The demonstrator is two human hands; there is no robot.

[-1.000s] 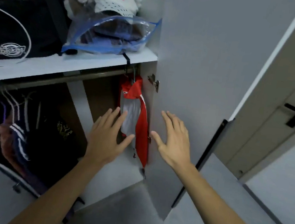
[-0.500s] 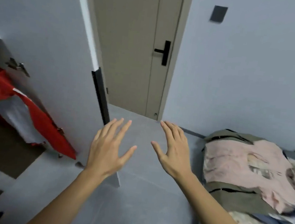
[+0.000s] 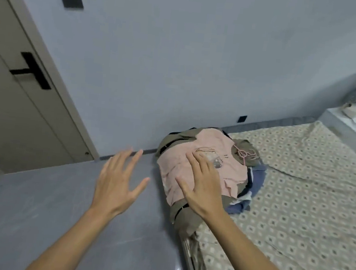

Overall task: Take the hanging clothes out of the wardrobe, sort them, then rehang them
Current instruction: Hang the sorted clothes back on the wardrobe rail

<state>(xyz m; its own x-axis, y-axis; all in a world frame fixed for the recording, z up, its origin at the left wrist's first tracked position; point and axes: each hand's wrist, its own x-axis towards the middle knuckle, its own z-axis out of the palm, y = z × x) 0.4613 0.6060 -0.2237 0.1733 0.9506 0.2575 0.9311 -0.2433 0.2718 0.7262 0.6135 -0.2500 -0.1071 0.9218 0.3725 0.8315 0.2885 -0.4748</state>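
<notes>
— Head view: we see both hands spread, fingers straight, nothing gripped. Our left hand is over the grey floor.

— And our right hand?

— Raised in front of the pile of clothes, pink shirt topmost; whether it touches, we cannot tell. That pile lies at the near corner of the bed, a pink hanger on it.

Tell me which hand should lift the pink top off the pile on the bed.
Right. The right hand is spread open over the pink top on the pile; whether it touches is unclear. The left hand, also open, hangs over the floor beside the bed.
</notes>
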